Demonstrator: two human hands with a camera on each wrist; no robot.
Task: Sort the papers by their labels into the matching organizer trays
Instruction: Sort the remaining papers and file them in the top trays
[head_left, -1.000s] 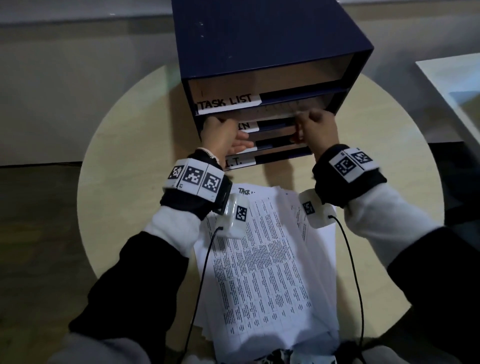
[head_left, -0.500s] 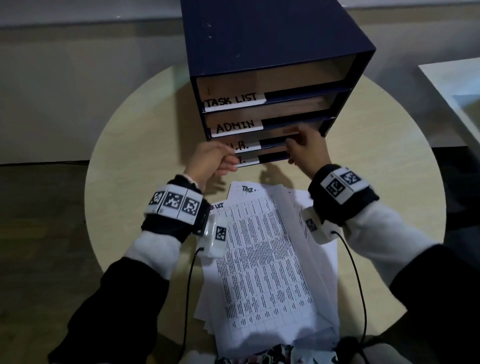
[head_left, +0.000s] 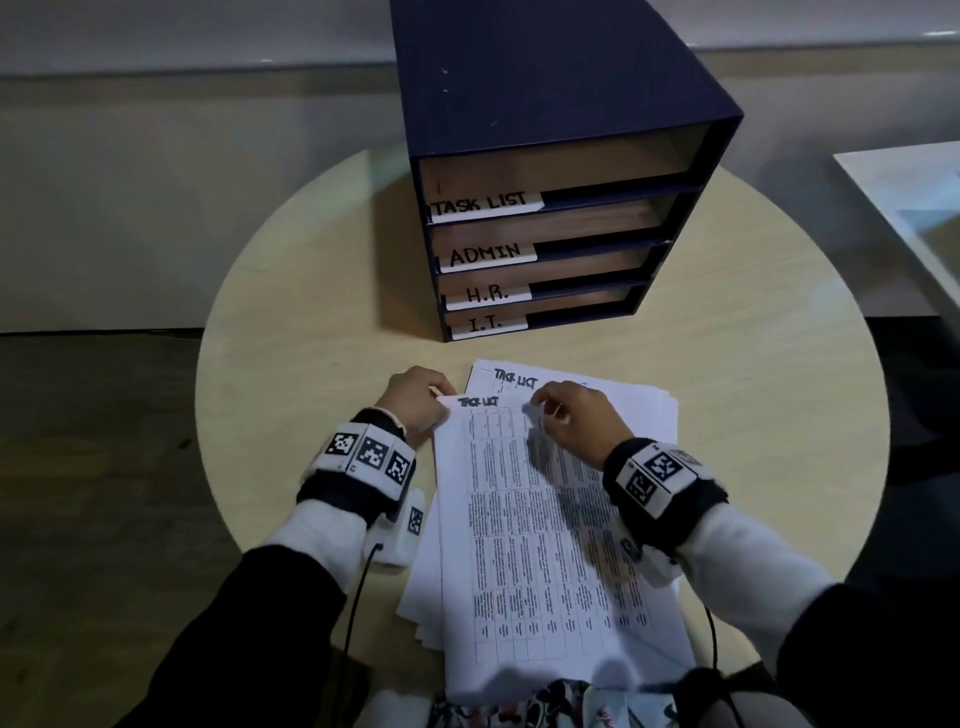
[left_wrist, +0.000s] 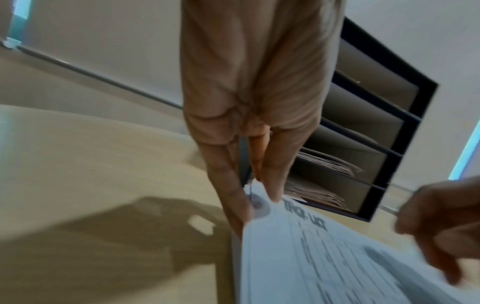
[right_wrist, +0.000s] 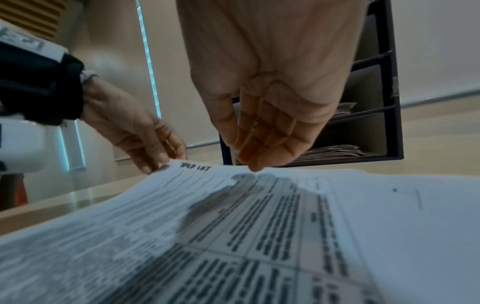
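A dark blue organizer (head_left: 545, 104) (left_wrist: 376, 123) (right_wrist: 384, 102) stands at the back of the round table, its four trays labelled TASK LIST, ADMIN, H.R. and I.T. from top down. In front lies a loose stack of printed papers. The top sheet (head_left: 530, 545) (left_wrist: 324, 257) (right_wrist: 233, 236) is headed TASK LIST, and so is the sheet under it (head_left: 514, 376). My left hand (head_left: 439, 397) (left_wrist: 252, 199) (right_wrist: 155, 164) pinches the top sheet's far left corner. My right hand (head_left: 537, 410) (right_wrist: 252, 164) (left_wrist: 428, 236) touches that sheet's far edge with bunched fingertips.
The light wooden table (head_left: 311, 312) has bare surface left and right of the stack and beside the organizer. The lower trays hold brownish papers (right_wrist: 335, 152). A white surface (head_left: 909, 208) stands off to the right, beyond the table's edge.
Both hands have drawn back from the organizer's lower trays to the paper stack. The left hand has taken hold of the top sheet's corner, and the right has come down on its far edge.
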